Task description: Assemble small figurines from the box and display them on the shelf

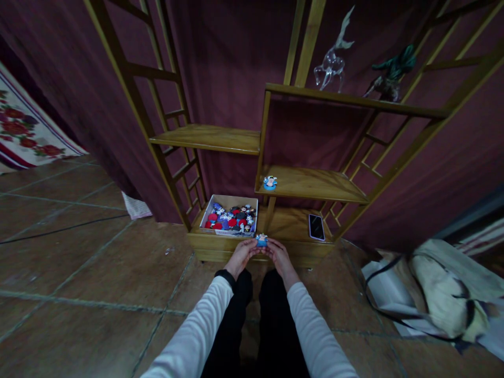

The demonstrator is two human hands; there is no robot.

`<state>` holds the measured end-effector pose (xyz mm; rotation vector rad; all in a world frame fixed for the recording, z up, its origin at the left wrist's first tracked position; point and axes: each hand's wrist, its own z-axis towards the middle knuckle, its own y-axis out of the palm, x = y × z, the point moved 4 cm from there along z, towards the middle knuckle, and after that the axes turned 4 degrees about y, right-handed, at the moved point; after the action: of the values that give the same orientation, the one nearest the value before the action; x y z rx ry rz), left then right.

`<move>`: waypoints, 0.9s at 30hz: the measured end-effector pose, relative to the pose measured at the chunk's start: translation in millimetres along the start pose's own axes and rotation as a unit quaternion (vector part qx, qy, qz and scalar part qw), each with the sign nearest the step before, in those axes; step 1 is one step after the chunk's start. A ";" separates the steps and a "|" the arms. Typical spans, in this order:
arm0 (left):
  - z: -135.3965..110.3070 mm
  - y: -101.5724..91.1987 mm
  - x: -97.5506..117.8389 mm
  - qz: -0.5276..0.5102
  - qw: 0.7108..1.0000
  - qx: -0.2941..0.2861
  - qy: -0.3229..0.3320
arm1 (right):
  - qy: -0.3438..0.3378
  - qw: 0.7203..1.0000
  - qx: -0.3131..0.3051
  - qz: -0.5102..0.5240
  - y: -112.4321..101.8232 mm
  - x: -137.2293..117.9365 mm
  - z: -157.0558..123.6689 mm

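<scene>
My left hand [242, 255] and my right hand [277, 255] meet in front of me and together pinch a small blue figurine [262, 240]. Both hands are closed on it, just in front of the wooden shelf unit's bottom board [291, 223]. A white box [229, 214] full of several small red, blue and black figurines rests on that board, just beyond my left hand. Another small blue figurine [270, 182] stands on the middle shelf [315, 184] above.
A phone [316, 227] lies on the bottom board at the right. A clear glass deer [333, 58] and a dark green figure [391, 71] stand on the top shelf. Bags [437, 291] lie on the tiled floor at the right. Dark red curtain hangs behind.
</scene>
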<state>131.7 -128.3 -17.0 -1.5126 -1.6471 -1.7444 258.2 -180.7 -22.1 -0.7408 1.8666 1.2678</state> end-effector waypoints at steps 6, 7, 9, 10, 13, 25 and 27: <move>0.6 -2.6 -0.3 0.016 1.000 0.011 -0.007 | 0.009 1.000 -0.001 -0.013 -0.7 1.8 1.6; 1.1 -3.4 -0.8 0.021 1.000 0.014 -0.010 | 0.010 1.000 0.000 -0.018 -0.4 1.8 1.6; 2.2 -4.9 -1.7 0.030 0.999 0.021 -0.014 | 0.011 1.000 0.003 -0.024 0.6 1.4 0.9; 2.8 -5.5 -2.2 0.034 0.999 0.023 -0.015 | 0.010 1.000 0.005 -0.026 1.3 1.0 0.4; 3.9 -6.6 -2.9 0.038 0.999 0.030 -0.017 | 0.006 1.000 0.003 -0.026 3.6 -0.2 -1.4; 1.0 -3.9 0.5 0.035 0.999 0.020 -0.011 | 0.018 0.999 -0.008 -0.033 0.8 2.1 0.2; 1.0 -3.0 0.2 0.037 0.999 0.011 -0.009 | 0.014 0.999 -0.009 -0.033 -0.1 3.0 0.9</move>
<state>129.6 -126.4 -18.6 -1.5653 -1.5913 -1.6738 256.9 -180.0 -24.8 -0.8268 1.8406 1.2392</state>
